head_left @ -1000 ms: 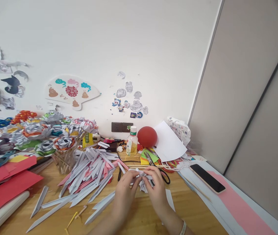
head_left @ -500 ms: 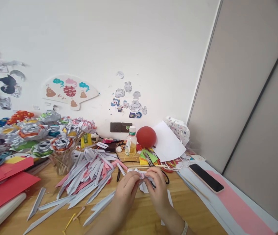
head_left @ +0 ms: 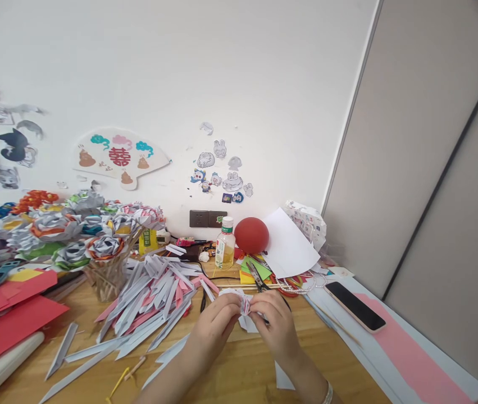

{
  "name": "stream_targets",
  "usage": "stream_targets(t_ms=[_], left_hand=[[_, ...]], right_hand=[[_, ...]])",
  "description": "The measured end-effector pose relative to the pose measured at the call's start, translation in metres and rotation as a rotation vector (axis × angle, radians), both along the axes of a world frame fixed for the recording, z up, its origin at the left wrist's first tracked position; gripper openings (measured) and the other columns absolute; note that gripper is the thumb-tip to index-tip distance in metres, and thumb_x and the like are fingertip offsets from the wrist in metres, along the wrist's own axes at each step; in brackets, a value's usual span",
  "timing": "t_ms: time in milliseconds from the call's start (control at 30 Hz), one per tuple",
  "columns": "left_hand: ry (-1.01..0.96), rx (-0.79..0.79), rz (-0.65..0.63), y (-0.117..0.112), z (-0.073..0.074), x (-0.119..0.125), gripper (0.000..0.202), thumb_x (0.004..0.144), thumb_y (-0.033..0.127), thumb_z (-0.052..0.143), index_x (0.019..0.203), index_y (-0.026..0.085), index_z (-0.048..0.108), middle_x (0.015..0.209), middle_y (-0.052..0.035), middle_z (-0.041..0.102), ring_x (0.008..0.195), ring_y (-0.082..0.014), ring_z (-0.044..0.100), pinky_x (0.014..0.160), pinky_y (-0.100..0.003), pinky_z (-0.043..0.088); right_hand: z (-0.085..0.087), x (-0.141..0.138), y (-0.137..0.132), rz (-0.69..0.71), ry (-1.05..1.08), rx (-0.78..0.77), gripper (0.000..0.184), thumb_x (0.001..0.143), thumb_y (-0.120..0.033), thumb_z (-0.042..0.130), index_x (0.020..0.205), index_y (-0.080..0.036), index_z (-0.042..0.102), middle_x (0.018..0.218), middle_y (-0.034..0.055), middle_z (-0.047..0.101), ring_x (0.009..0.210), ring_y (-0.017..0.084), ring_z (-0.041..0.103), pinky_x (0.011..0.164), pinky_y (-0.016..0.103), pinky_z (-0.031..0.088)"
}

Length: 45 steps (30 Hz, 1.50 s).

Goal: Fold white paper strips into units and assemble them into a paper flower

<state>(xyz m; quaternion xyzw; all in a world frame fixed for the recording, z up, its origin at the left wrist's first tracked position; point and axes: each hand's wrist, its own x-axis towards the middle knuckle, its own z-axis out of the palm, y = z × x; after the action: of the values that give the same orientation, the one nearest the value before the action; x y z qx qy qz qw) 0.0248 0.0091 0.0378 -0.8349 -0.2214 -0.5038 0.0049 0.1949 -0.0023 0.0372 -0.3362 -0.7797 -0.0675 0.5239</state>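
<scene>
Between my two hands is a small folded paper piece (head_left: pixel 245 305), white with pink-red lines, pinched from both sides over the wooden table. My left hand (head_left: pixel 218 321) has its fingertips closed on the left edge of it. On the other edge, the thumb and fingers of my right hand (head_left: pixel 276 321) are pressed together. White paper (head_left: pixel 249 324) lies just beneath the fingertips. Scissors (head_left: pixel 257 276) rest behind my right hand, their handles partly hidden by it. To the left spreads a heap of folded white and pink paper strips (head_left: pixel 158 292).
Behind my hands stand a bottle (head_left: pixel 225 247) and a red balloon (head_left: pixel 251 235). A phone (head_left: pixel 355 306) lies at the right on paper sheets. Paper flowers (head_left: pixel 57 224) and red paper (head_left: pixel 15 322) fill the left side. The wall (head_left: pixel 239 67) closes off the back.
My right hand has moved slightly right and down, my left hand slightly left. The folded paper between them shows more of its pink-red lines. Both hands keep their pinch.
</scene>
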Motion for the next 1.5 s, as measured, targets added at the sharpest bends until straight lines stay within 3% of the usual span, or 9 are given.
stream_targets(t_ms=[200,333,467,633,733,833,1000,1233,1500], left_hand=[[-0.015,0.086,-0.006,-0.002,0.000,0.000,0.017,0.082,0.005,0.042,0.086,0.020,0.050,0.090,-0.0078,0.062,0.090,-0.0144,0.059,0.077,-0.025,0.048],[-0.031,0.008,-0.030,-0.001,0.000,0.000,0.016,0.083,0.007,0.042,0.083,0.020,0.052,0.090,-0.0076,0.062,0.089,-0.0144,0.058,0.076,-0.026,0.048],[-0.043,-0.387,-0.011,0.001,0.008,0.002,0.009,0.081,0.021,0.048,0.074,0.020,0.054,0.077,-0.0027,0.062,0.073,-0.0141,0.058,0.067,-0.025,0.047],[-0.169,-1.024,-0.132,0.006,0.018,0.003,0.020,0.063,0.031,0.065,0.066,0.017,0.052,0.058,0.0038,0.056,0.056,-0.0113,0.053,0.053,-0.021,0.041],[-0.166,-1.271,-0.179,0.011,0.009,0.003,0.028,0.056,0.036,0.070,0.066,0.016,0.052,0.052,0.0049,0.056,0.051,-0.0108,0.053,0.052,-0.022,0.040],[-0.171,-1.368,-0.200,0.017,-0.007,0.003,0.037,0.048,0.039,0.075,0.063,0.015,0.051,0.048,0.0047,0.057,0.047,-0.0108,0.054,0.052,-0.023,0.042],[-0.166,-1.414,-0.237,0.024,-0.023,0.001,0.043,0.045,0.044,0.075,0.064,0.015,0.051,0.053,0.0020,0.061,0.048,-0.0122,0.058,0.054,-0.027,0.047],[-0.178,-1.371,-0.221,0.022,-0.021,0.000,0.041,0.047,0.042,0.075,0.063,0.016,0.049,0.051,0.0029,0.061,0.047,-0.0122,0.058,0.051,-0.026,0.046],[-0.161,-1.332,-0.155,0.026,-0.022,0.000,0.036,0.045,0.035,0.074,0.060,0.017,0.047,0.047,0.0066,0.054,0.045,-0.0104,0.053,0.048,-0.023,0.041]], right_hand=[[-0.005,0.001,-0.002,-0.058,-0.061,0.055,0.015,0.085,-0.016,0.047,0.082,-0.024,0.059,0.084,0.0022,0.063,0.078,0.017,0.056,0.076,0.036,0.043],[-0.001,0.000,-0.003,-0.019,-0.043,0.020,0.014,0.083,-0.014,0.048,0.081,-0.023,0.058,0.082,0.0026,0.063,0.078,0.017,0.055,0.074,0.035,0.043],[0.001,-0.001,0.004,0.037,0.108,-0.228,0.006,0.075,-0.016,0.056,0.072,-0.021,0.057,0.072,0.0010,0.060,0.072,0.016,0.054,0.066,0.029,0.043],[-0.005,0.000,0.014,0.182,0.354,-0.796,0.007,0.065,-0.019,0.062,0.070,-0.017,0.056,0.066,-0.0020,0.058,0.062,0.013,0.053,0.059,0.024,0.042],[-0.009,0.000,0.014,0.325,0.456,-1.086,0.012,0.062,-0.021,0.064,0.068,-0.016,0.056,0.061,-0.0038,0.055,0.057,0.011,0.053,0.053,0.021,0.040],[-0.014,0.000,0.015,0.343,0.499,-1.226,0.015,0.057,-0.020,0.068,0.065,-0.016,0.056,0.055,-0.0056,0.053,0.054,0.010,0.052,0.051,0.019,0.038],[-0.022,-0.002,0.020,0.350,0.507,-1.273,0.019,0.054,-0.021,0.070,0.064,-0.016,0.054,0.053,-0.0058,0.054,0.054,0.009,0.052,0.052,0.019,0.036],[-0.031,-0.003,0.024,0.347,0.459,-1.136,0.021,0.057,-0.021,0.070,0.061,-0.016,0.050,0.055,-0.0059,0.052,0.052,0.009,0.050,0.052,0.020,0.036],[-0.041,-0.006,0.031,0.151,0.234,-0.925,0.013,0.060,-0.012,0.062,0.058,-0.017,0.051,0.058,-0.0046,0.054,0.057,0.011,0.051,0.054,0.021,0.038]])
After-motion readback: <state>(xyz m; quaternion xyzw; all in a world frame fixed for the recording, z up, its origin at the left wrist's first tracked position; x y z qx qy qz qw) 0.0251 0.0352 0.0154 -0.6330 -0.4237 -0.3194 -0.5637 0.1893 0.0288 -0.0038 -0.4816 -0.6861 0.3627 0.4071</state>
